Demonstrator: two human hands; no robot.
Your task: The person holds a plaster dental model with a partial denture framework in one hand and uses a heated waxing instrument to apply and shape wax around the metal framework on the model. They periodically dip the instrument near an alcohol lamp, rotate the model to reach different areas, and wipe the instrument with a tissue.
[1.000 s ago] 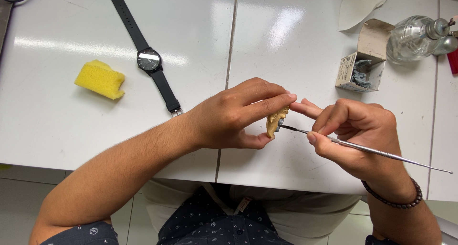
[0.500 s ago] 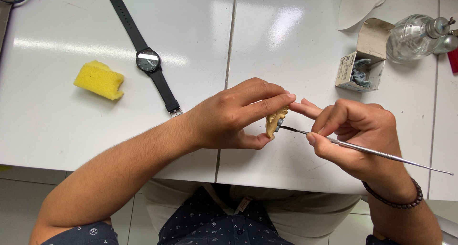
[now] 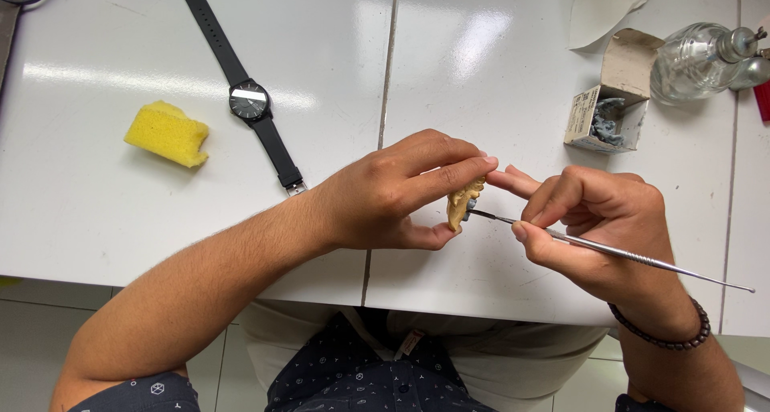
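My left hand (image 3: 393, 195) pinches a small tan, lumpy moulded piece (image 3: 464, 202) between thumb and fingers, a little above the white tiled counter (image 3: 96, 211). My right hand (image 3: 601, 223) grips a thin metal pick tool (image 3: 618, 251) like a pen. Its dark tip touches the tan piece from the right. The tool's long shaft runs out to the lower right. A dark bead bracelet sits on my right wrist.
A black wristwatch (image 3: 249, 99) lies flat at the upper left, with a yellow sponge (image 3: 166, 133) to its left. At the upper right stand a small open cardboard box (image 3: 611, 95), a clear glass bottle (image 3: 694, 59) and crumpled white paper (image 3: 605, 7).
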